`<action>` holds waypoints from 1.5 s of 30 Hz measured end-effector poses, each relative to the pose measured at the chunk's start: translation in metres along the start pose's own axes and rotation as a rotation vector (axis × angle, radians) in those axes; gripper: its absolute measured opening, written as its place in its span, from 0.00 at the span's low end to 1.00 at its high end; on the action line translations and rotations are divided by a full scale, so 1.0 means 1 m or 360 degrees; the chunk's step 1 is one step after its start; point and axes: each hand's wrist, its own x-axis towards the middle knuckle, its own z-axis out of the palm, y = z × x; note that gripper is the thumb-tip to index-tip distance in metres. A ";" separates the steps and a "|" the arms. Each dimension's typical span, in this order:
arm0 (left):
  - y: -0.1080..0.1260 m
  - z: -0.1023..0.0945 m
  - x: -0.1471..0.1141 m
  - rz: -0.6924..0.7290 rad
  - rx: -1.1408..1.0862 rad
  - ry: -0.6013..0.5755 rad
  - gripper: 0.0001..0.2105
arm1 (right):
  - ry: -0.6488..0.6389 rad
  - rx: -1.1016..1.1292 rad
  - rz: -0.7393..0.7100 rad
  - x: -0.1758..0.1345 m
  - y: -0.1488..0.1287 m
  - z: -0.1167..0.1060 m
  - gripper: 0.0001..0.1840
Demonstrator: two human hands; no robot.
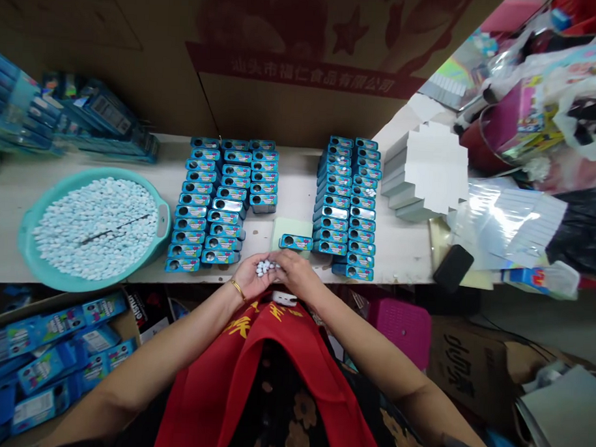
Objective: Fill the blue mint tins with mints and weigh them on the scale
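The left hand [250, 278] is curled like a cup and holds a little pile of pale candies [266, 269]. The right hand [297, 273] bends over them, and I can't tell if its fingers pinch any. Just past both hands, 1 blue box [296, 242] sits on a pale pad [283, 226]. A big green bowl [29, 243] on the left holds lots more candies.

White worktable [295, 178] spans the middle of the frame. Tall brown cardboard carton [306, 113] with red printed band stands behind it, top centre, face shaded. Magenta plastic stool [402, 328] noted below, right of centre.
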 end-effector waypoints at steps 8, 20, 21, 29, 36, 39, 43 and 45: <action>0.008 0.000 0.002 0.0002 -0.0008 0.0126 0.12 | 0.0192 -0.0214 0.0216 0.020 0.034 -0.018 0.15; 0.006 -0.029 -0.022 -0.0015 -0.0046 0.0160 0.12 | 0.0281 -0.0182 0.0065 -0.002 0.010 -0.017 0.12; 0.004 -0.032 -0.025 -0.0063 -0.0021 0.0123 0.13 | 0.0154 -0.0169 -0.0004 -0.008 0.000 -0.012 0.11; -0.007 -0.055 -0.042 -0.0298 0.0117 0.0097 0.12 | -0.0350 0.0008 -0.0110 -0.044 -0.030 0.016 0.09; -0.004 -0.062 -0.043 -0.0280 0.0018 0.0055 0.14 | 0.0439 -0.0075 0.0456 -0.056 0.028 -0.019 0.09; -0.004 -0.064 -0.041 -0.0278 -0.0016 0.0045 0.16 | 0.0588 -0.0240 0.0463 -0.051 0.047 -0.027 0.14; -0.004 -0.066 -0.040 -0.0255 -0.0024 0.0047 0.16 | 0.0526 -0.0409 0.0377 -0.036 0.058 -0.028 0.22; -0.004 -0.066 -0.040 -0.0235 -0.0022 0.0061 0.15 | 0.0458 -0.0468 0.0372 -0.029 0.061 -0.026 0.24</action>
